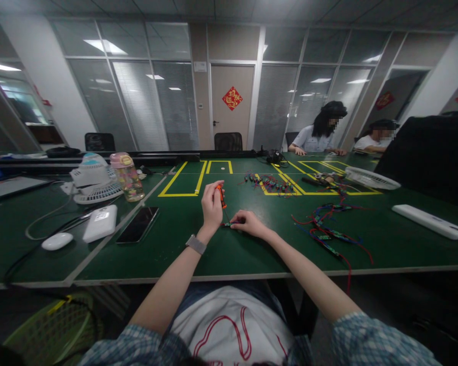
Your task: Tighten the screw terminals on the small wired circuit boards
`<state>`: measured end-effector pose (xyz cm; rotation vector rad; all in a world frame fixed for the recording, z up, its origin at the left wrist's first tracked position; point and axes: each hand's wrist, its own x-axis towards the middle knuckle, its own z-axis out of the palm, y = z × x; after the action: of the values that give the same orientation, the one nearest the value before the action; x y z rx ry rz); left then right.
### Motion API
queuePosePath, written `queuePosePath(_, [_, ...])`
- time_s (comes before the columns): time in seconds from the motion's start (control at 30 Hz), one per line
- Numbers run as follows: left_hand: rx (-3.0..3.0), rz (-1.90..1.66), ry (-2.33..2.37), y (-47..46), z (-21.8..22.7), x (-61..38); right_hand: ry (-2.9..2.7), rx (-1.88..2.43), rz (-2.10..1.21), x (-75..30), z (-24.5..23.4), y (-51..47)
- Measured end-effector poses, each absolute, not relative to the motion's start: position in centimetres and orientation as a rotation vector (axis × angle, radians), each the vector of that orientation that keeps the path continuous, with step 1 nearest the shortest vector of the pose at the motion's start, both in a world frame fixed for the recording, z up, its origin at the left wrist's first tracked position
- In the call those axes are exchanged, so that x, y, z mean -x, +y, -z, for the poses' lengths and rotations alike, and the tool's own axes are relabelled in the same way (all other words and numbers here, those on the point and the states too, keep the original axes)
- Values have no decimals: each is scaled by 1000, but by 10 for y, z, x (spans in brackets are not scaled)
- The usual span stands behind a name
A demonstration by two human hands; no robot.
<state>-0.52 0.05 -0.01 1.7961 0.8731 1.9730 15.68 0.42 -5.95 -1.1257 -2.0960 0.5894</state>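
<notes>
The fingers of the left hand (212,206) are curled tight round the orange handle of the screwdriver (222,196), which stands nearly upright with its tip down on a small wired part (229,223) lying on the green table (221,254). The fingertips of the right hand (249,224) pinch that part just right of the screwdriver's tip. With fingertips this near the blade, the tip could slip off the part and jab them, or the part could twist free if the pinch slackens. Well to the right of the screwdriver lies a tangle of red and blue wires (328,231), which a sweeping forearm could drag. Left of the screwdriver lie a dark phone (138,224) and a white power bank (100,222). Farther left and back stands a pink-lidded bottle (128,176), upright and closed, holding pale contents that I cannot make out.
</notes>
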Motion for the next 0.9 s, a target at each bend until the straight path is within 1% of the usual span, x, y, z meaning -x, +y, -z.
queuePosePath(0.27, [-1928,-2012,968,-4,-6,4,-2070,1133,-676,-156,59,2])
queuePosePath(0.47, [-1920,-2062,1024,-6,-8,4,-2085,1146,-616,-156,58,3])
queuePosePath(0.67, [-1940,-1959,912,-6,-4,3,-2093,1137,-616,-157,57,2])
queuePosePath(0.8, [-1808,-1859,753,-2,0,-1,-2094,1131,-603,-157,57,2])
queuePosePath(0.9, [-1768,-1821,743,0,3,-3,-2090,1133,-620,-157,57,2])
